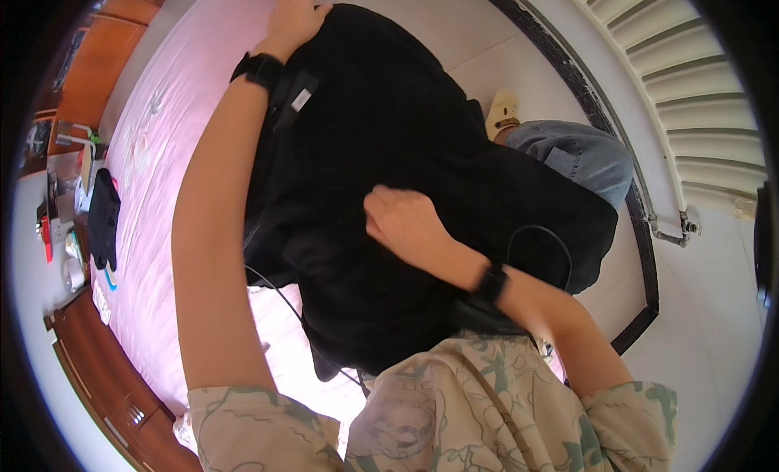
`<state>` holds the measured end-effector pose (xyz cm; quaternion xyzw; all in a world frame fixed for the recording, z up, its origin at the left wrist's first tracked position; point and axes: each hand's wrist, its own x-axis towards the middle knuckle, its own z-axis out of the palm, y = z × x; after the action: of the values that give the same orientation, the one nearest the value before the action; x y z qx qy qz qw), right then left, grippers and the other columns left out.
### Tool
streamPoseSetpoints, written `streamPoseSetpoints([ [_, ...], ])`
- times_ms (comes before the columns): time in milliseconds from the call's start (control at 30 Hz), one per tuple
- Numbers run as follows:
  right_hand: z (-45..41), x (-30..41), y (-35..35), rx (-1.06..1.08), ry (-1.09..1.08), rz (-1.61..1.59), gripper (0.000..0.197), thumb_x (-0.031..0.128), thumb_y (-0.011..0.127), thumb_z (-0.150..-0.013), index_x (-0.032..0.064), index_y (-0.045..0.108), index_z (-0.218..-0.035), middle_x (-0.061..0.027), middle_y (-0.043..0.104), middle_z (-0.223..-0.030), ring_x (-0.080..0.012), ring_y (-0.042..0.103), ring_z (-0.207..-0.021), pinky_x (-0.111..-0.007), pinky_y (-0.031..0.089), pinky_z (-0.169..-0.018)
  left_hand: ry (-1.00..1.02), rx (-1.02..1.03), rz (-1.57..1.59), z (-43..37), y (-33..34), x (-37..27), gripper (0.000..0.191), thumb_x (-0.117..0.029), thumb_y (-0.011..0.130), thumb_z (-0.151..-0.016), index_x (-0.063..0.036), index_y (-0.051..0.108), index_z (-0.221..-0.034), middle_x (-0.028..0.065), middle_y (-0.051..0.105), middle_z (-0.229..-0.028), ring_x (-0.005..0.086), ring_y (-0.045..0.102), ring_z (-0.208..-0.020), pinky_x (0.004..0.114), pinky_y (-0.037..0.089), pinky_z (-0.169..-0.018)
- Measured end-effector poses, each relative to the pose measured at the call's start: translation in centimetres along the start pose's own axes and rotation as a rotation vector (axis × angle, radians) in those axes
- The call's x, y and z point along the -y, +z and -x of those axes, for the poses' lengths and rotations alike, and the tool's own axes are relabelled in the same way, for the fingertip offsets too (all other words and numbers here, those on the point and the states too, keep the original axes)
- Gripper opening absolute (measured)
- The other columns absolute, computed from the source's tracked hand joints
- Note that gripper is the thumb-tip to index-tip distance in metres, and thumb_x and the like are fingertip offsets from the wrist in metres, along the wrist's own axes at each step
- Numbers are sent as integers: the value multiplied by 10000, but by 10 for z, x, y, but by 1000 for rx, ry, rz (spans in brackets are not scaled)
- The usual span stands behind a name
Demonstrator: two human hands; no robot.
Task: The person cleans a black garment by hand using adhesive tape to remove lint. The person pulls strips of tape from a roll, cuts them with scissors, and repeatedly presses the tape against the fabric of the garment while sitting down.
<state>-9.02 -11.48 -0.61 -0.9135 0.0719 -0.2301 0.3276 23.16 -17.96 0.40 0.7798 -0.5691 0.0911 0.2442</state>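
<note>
A large black cloth garment point(377, 107) lies spread before me, over the edge of the bed and across my lap. Near its top left edge, a small white label point(300, 99) shows. My left hand point(298, 18) is at the garment's far upper edge, touching it, with some fingers spread; whether it pinches the cloth is unclear. My right hand point(401, 219) is over the middle of the garment with its fingers curled and slightly blurred. Whether cloth is between those fingers is hidden. Each wrist wears a black band, and a thin black cable point(277, 289) runs by the garment.
The bed's pink sheet point(152, 222) extends along the left, with a dark folded cloth point(104, 219) at its far edge. A white radiator point(700, 100) and pipe stand at the right. A denim-covered leg point(578, 158) and a cream slipper point(503, 114) show beyond the garment.
</note>
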Motion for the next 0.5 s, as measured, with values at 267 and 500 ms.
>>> streamPoseSetpoints([
  [267,-25,-90,-56,-77,762,-1710,176,157,532,-887,95,545,-722,47,474,-604,-50,431,-516,-213,365,-482,-379,259,470,171,-119,-97,242,-109,647,-770,-48,554,-986,33,542,-897,151,512,-849,263,405,-764],
  [500,-32,23,-42,-32,-60,-259,96,57,630,-694,87,546,-727,-15,510,-649,-130,507,-545,-253,406,-507,-488,277,496,259,-121,-137,443,-92,723,-692,-32,525,-1084,75,521,-1028,216,494,-923,307,401,-834],
])
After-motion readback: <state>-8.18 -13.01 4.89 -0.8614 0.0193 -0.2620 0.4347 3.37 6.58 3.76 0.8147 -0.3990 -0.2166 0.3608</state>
